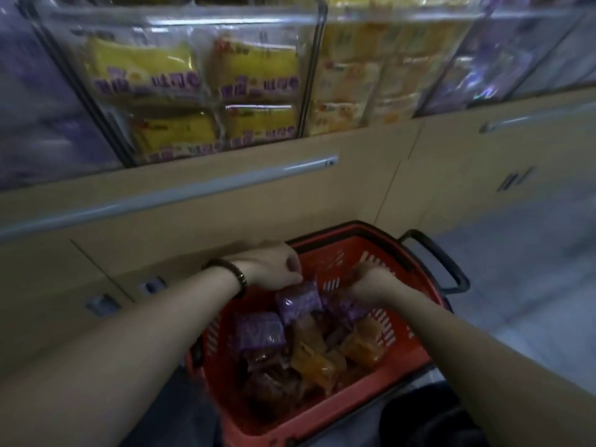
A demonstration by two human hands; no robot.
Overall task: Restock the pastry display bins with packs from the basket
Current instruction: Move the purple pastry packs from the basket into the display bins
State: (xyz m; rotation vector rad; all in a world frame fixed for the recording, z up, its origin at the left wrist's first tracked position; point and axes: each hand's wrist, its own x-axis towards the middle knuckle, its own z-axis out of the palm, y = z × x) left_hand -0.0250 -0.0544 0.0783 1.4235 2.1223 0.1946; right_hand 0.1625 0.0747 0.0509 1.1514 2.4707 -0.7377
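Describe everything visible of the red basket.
The red basket looks like plastic, with slotted walls and a black handle swung out at its far right. It stands low before the beige cabinet, holding purple, orange and dark brown packs. The left hand pinches a purple pack near the far rim; the right hand reaches among the packs, grip unclear.

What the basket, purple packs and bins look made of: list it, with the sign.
Basket: likely rigid moulded plastic, matte red; slotted walls.
Purple packs: thin glossy plastic film; crinkled, glinting.
Bins: clear acrylic or glass, unclear which; reflections, contents visible through.
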